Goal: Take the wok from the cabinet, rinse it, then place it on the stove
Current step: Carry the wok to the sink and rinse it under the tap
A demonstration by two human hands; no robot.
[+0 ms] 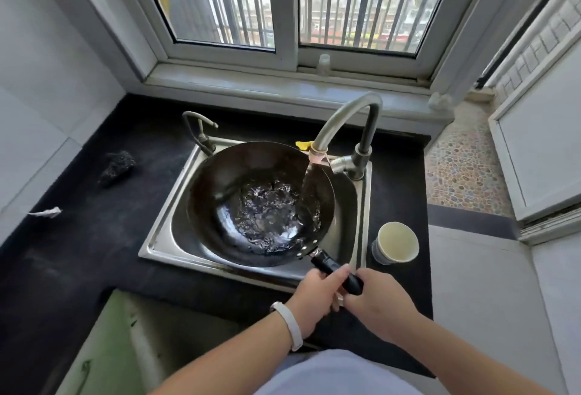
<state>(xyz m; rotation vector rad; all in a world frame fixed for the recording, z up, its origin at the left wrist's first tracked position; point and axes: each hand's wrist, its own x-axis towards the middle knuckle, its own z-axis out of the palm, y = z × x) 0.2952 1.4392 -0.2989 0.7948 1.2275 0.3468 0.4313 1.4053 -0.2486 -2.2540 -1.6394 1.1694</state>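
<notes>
Steel sink [163, 239] nearly filled by wok [220, 193]; left hand [317, 295] and right hand [382, 300] both clasp its handle [333, 269].

The hands [352, 294] hide the wok handle's [333, 269] end (the wok covers most of the sink [163, 237] basin).

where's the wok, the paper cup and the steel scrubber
wok [220, 193], head view, on its bare inner wall left of the water
paper cup [396, 241], head view, on its pale inside
steel scrubber [117, 167], head view, on the middle of the dark wad
</notes>
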